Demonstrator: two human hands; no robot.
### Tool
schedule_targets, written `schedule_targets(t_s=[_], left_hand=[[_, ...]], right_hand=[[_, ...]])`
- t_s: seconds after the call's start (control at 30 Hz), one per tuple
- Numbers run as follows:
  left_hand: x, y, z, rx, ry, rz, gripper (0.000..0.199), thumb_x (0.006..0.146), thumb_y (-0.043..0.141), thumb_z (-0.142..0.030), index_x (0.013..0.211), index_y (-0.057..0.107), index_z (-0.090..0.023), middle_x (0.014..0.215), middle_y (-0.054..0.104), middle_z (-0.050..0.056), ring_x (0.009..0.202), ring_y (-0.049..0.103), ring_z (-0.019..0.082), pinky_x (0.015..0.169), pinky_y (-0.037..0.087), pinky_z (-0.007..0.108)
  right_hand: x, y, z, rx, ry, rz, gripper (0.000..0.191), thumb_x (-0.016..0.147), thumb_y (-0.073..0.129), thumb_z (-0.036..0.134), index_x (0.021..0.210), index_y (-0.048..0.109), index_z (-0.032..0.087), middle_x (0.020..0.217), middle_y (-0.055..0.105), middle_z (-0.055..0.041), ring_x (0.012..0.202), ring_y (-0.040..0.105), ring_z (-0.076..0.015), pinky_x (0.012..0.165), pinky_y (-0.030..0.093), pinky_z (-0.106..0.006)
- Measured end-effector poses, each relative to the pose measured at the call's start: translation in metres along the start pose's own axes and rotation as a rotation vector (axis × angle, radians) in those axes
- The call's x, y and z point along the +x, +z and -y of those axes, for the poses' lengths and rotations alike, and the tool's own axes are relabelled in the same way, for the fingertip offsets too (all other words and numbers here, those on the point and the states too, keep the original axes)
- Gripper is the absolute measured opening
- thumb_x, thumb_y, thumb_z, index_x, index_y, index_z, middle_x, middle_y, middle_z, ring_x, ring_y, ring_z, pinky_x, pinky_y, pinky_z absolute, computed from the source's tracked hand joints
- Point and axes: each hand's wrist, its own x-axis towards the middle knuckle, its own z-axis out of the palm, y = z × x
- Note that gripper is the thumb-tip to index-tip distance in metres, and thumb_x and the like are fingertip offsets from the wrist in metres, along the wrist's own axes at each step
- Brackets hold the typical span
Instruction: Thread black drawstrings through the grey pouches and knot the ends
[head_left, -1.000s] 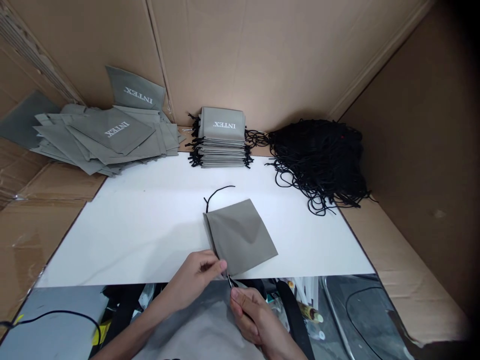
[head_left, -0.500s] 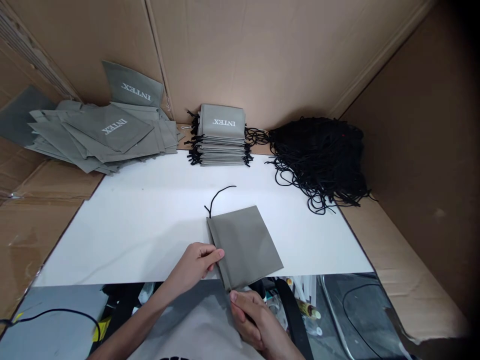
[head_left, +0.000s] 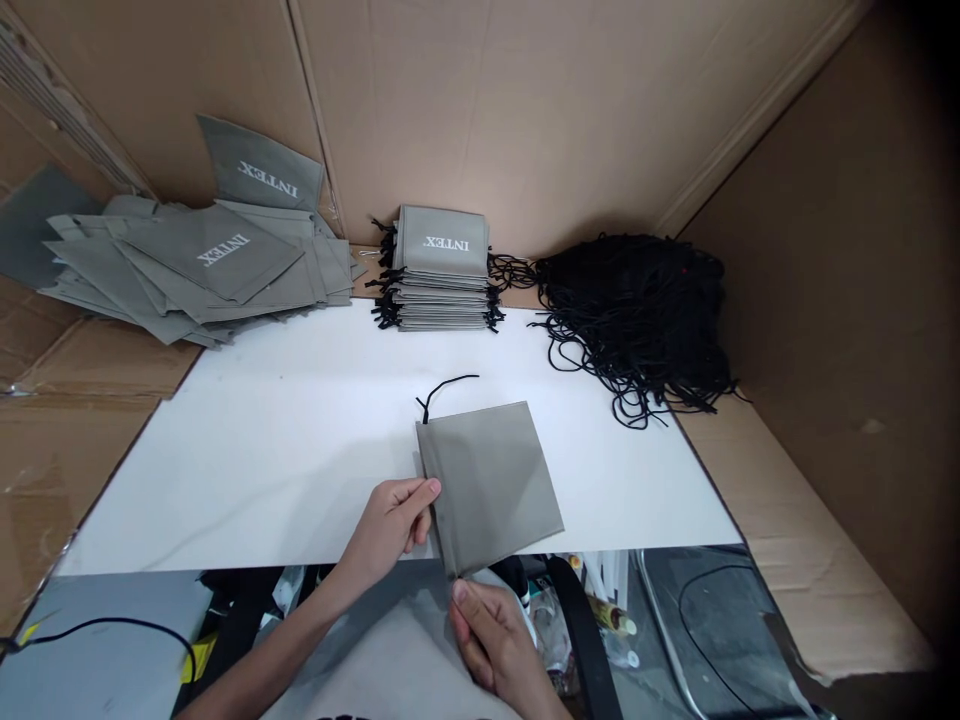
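A flat grey fabric pouch (head_left: 495, 480) is held at the front of the white table, its plain side facing up. My left hand (head_left: 394, 525) pinches its left edge between thumb and fingers. At the lower left corner, my right hand (head_left: 491, 630) is closed with its thumb pressed on the corner; whether a cord end lies inside that grip is hidden. From the pouch's upper left corner a knotted black cord (head_left: 450, 382) sticks out, its loose tail curving right over the table.
A loose pile of grey pouches (head_left: 217, 250) printed INTEX lies at the back left. Stacked pouches with black cords (head_left: 442, 245) stand at the back middle. A heap of black cords (head_left: 637, 310) lies at the right. Cardboard walls (head_left: 525, 110) enclose the white table (head_left: 247, 450).
The pouch has shifted slightly away from me and turned a little. My left thumb sits slightly higher on its edge. My right hand has moved a little left, still at the corner.
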Motion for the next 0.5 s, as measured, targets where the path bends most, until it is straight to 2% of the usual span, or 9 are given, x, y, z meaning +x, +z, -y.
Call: schedule_targets(t_s=[0.13, 0.23, 0.37, 0.5], left_hand=[[-0.006, 0.003, 0.005, -0.029, 0.037, -0.057, 0.055, 0.090, 0.048, -0.058, 0.053, 0.045, -0.018, 0.045, 0.046, -0.003, 0.039, 0.036, 0.009, 0.043, 0.029, 0.022], [-0.006, 0.000, 0.001, 0.034, 0.059, -0.001, 0.055, 0.091, 0.048, -0.056, 0.053, 0.046, -0.018, 0.047, 0.047, -0.002, 0.043, 0.039, 0.010, 0.046, 0.030, 0.023], [-0.002, -0.004, -0.011, 0.145, 0.094, 0.068, 0.051, 0.091, 0.052, -0.054, 0.056, 0.050, -0.017, 0.052, 0.049, -0.002, 0.048, 0.041, 0.010, 0.050, 0.031, 0.023], [0.000, 0.001, -0.015, 0.121, 0.092, 0.082, 0.049, 0.091, 0.051, -0.051, 0.056, 0.048, -0.017, 0.052, 0.050, -0.002, 0.048, 0.041, 0.010, 0.050, 0.032, 0.023]], right_hand=[[-0.001, -0.002, -0.005, -0.005, -0.004, 0.014, 0.063, 0.077, 0.051, 0.082, 0.061, 0.042, 0.022, 0.034, 0.026, 0.0121, 0.031, 0.016, -0.0047, 0.038, 0.012, -0.024], [-0.001, -0.007, -0.011, -0.041, -0.015, 0.026, 0.062, 0.079, 0.052, 0.080, 0.061, 0.043, 0.021, 0.036, 0.028, 0.0114, 0.033, 0.017, -0.0042, 0.038, 0.011, -0.024], [0.001, -0.012, -0.017, -0.063, -0.087, -0.052, 0.063, 0.079, 0.052, 0.080, 0.059, 0.042, 0.021, 0.034, 0.024, 0.0122, 0.031, 0.013, -0.0031, 0.036, 0.007, -0.024], [0.003, -0.011, -0.019, -0.046, -0.107, -0.093, 0.064, 0.077, 0.053, 0.081, 0.057, 0.040, 0.021, 0.034, 0.021, 0.0125, 0.031, 0.013, -0.0031, 0.036, 0.007, -0.024]])
